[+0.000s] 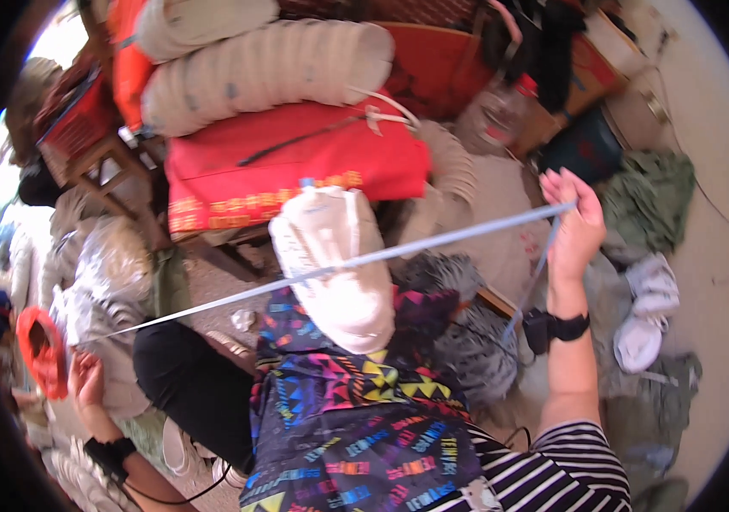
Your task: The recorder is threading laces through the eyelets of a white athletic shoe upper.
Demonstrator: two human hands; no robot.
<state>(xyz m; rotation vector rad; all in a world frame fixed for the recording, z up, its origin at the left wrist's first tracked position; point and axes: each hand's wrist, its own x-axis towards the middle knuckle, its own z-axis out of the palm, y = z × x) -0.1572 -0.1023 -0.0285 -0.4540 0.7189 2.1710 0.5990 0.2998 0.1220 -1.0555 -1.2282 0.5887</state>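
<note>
A pale blue flat cord (416,245) stretches taut across my lap, rising from lower left to upper right. At the far left, my left hand (85,380) is closed around its thin end, and what the fingertips pinch there is too small to make out fully. My right hand (578,226) grips the cord at the upper right, with a loose tail hanging below it. Behind the cord, a white shoe (356,307) lies on my patterned apron (347,427), its toe toward me. The cord crosses in front of the shoe; whether it runs through it I cannot tell.
A red cloth (296,154) covers a low table, bearing a thin dark tool (296,143) and a row of pale shoe soles (266,72). An orange-red shoe (43,352) is beside my left hand. Grey fringe (475,358), green cloth (650,200) and white shoes (642,333) lie right.
</note>
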